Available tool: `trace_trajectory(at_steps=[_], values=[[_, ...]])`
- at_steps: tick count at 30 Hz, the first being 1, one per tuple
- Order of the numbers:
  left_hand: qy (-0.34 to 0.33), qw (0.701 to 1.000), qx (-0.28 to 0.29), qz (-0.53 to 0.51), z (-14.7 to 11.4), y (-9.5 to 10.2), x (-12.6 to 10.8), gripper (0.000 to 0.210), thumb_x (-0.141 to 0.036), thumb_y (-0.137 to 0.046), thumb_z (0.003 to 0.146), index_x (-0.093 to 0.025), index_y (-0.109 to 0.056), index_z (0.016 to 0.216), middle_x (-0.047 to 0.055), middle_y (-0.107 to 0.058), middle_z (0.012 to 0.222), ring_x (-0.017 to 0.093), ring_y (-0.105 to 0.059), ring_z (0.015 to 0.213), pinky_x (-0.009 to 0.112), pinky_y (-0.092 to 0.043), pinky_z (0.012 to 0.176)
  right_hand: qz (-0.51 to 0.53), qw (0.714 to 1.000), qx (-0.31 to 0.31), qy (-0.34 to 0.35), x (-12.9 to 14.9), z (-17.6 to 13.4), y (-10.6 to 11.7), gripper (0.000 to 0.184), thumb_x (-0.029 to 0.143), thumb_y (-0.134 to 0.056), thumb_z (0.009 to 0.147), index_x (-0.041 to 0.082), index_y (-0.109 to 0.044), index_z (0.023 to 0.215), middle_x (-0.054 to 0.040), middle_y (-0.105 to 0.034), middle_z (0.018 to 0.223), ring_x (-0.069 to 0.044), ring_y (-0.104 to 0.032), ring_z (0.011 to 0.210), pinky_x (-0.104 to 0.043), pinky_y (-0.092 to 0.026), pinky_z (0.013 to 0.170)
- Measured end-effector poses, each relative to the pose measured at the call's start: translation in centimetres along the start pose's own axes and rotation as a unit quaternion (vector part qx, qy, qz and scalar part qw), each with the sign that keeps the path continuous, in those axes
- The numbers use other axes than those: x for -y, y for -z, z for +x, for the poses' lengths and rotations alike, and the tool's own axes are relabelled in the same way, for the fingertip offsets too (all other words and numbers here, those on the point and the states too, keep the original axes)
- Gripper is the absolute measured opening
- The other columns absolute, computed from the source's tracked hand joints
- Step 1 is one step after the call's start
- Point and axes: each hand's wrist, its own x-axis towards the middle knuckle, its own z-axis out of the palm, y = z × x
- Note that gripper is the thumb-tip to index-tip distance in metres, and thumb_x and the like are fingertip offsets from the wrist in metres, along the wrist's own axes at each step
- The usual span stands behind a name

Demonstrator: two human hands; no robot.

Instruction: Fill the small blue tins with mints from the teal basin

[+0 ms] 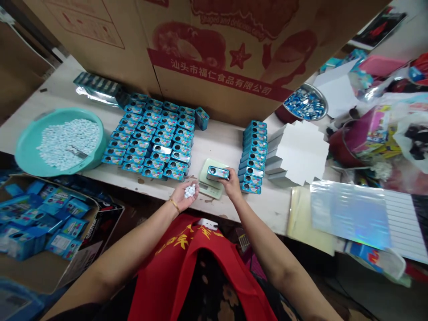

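In the cupped palm of my left hand (180,198) lies a small heap of white candies (190,191). My right hand (233,186) grips the right end of a small blue tin (217,173) with a round hole in its top. That tin is over the pale green scale (206,188), and I cannot tell whether it rests on it. Rows of similar blue tins (147,143) stand behind and left of my left hand. Right of my right hand, another column of blue tins (253,156) stands on the table.
A turquoise basin (23,149) of white candies with a metal scoop (78,153) is at the left. A large cardboard box (207,104) blocks the back. White cartons (301,151), a bowl of shiny pieces (326,111) and plastic sheets (351,214) occupy the right. Blue packs fill a box (107,223) lower left.
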Motion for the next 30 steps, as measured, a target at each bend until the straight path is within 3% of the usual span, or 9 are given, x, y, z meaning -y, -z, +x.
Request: trace_trajectory(at_steps=[3,6,8,11,17,22,30], values=[[0.018,1.000,-0.017,-0.002,-2.0,1.7,0.7,0.014,-0.011,-0.046,0.078,-0.009,-0.058,0.083,0.008,-0.063,0.067,0.014,-0.062,0.065,0.024,-0.052,0.058,-0.105,0.992,0.006,0.064,0.9,-1.5,0.6,0.047,0.030,-0.058,0.066,0.016,-0.044,0.109,-0.0070,-0.052,0.101,-0.020,-0.050,0.094,-0.037,-0.041,0.082],[0.041,0.999,-0.011,0.009,-3.2,3.0,1.7,0.014,-0.011,-0.045,0.078,-0.007,-0.058,0.082,0.012,-0.065,0.074,0.018,-0.063,0.075,0.029,-0.052,0.066,-0.251,0.952,0.017,0.176,3.7,-5.1,0.5,0.047,0.026,-0.054,0.074,0.018,-0.041,0.118,-0.0108,-0.044,0.120,-0.024,-0.036,0.114,-0.043,-0.030,0.095],[0.061,0.998,0.003,0.022,-3.5,3.4,2.4,0.015,-0.011,-0.044,0.078,-0.007,-0.058,0.081,0.012,-0.065,0.076,0.019,-0.063,0.075,0.030,-0.052,0.066,-0.292,0.921,0.106,0.234,5.7,-7.7,-0.6,0.037,0.023,-0.048,0.079,0.019,-0.045,0.115,-0.0103,-0.048,0.115,-0.022,-0.040,0.109,-0.041,-0.033,0.092],[0.085,0.995,0.020,0.041,-3.5,3.7,3.2,0.015,-0.013,-0.043,0.079,-0.007,-0.057,0.077,0.008,-0.064,0.067,0.015,-0.062,0.062,0.028,-0.051,0.059,-0.349,0.868,0.251,0.250,7.2,-10.4,-2.9,0.034,0.023,-0.045,0.082,0.016,-0.046,0.115,-0.0109,-0.052,0.106,-0.020,-0.046,0.096,-0.037,-0.040,0.084],[0.113,0.992,0.030,0.045,-3.8,4.0,3.7,0.015,-0.019,-0.045,0.081,-0.010,-0.055,0.076,0.005,-0.062,0.064,0.014,-0.061,0.061,0.030,-0.050,0.065,-0.419,0.809,0.328,0.249,6.8,-10.8,-4.2,0.018,0.016,-0.042,0.083,0.015,-0.054,0.097,-0.0072,-0.052,0.093,-0.018,-0.045,0.086,-0.031,-0.043,0.074],[0.112,0.992,0.020,0.062,-3.9,4.3,3.7,0.011,-0.013,-0.046,0.079,-0.010,-0.054,0.071,0.004,-0.061,0.060,0.013,-0.060,0.057,0.027,-0.049,0.060,-0.440,0.794,0.339,0.249,7.7,-11.0,-4.0,0.012,0.015,-0.046,0.081,0.016,-0.054,0.091,-0.0062,-0.051,0.090,-0.018,-0.044,0.086,-0.027,-0.043,0.066],[0.120,0.988,0.021,0.091,-4.0,3.9,3.6,0.012,-0.011,-0.045,0.077,-0.007,-0.056,0.076,0.007,-0.063,0.064,0.015,-0.061,0.060,0.029,-0.050,0.061,-0.407,0.814,0.338,0.241,7.0,-10.8,-4.0,0.012,0.019,-0.047,0.082,0.017,-0.055,0.090,-0.0053,-0.053,0.091,-0.017,-0.045,0.084,-0.028,-0.043,0.071]])
